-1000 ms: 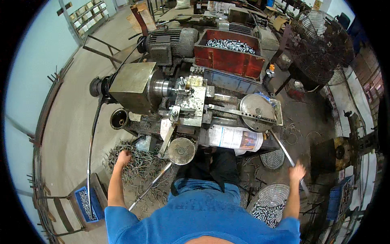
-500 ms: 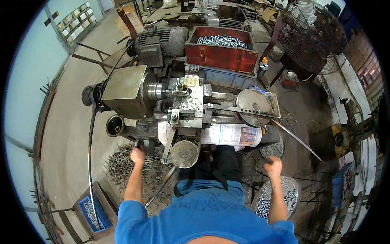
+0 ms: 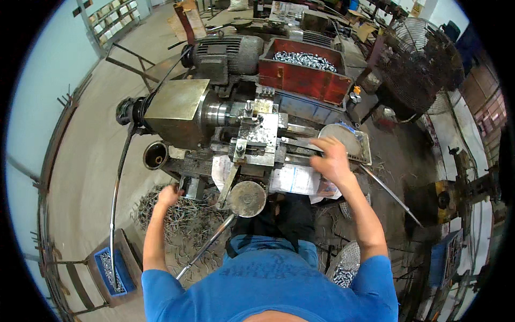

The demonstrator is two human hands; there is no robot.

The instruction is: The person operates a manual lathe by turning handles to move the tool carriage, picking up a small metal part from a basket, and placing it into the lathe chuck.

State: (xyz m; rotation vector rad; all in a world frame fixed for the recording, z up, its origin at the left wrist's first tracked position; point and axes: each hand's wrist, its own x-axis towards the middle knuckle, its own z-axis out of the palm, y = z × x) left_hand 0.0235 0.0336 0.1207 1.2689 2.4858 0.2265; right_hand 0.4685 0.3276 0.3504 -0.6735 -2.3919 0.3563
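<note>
A small lathe with a worn metal cross slide (image 3: 263,131) and a boxy headstock (image 3: 174,99) stands in front of me. My right hand (image 3: 333,161) is raised over the lathe's right end, beside a round metal plate (image 3: 343,137). Its fingers are bent but apart, and nothing shows between them. At the lower left my left hand (image 3: 169,195) is closed next to a small metal box (image 3: 192,188) under the bed; whatever it may grip is hidden. A second round plate (image 3: 247,199) on a lever sits between my arms.
Metal shavings (image 3: 166,214) heap below my left hand. Small metal parts fill a red box (image 3: 306,78), a blue bin (image 3: 113,271) and a round basket (image 3: 346,268). An electric motor (image 3: 228,56) stands behind the headstock, a large fan (image 3: 421,64) at far right. Printed paper (image 3: 295,178) lies along the front.
My right hand has risen from beside the baskets to over the lathe, its fist loosening. My left hand has shifted slightly left. The whole view has shifted a little.
</note>
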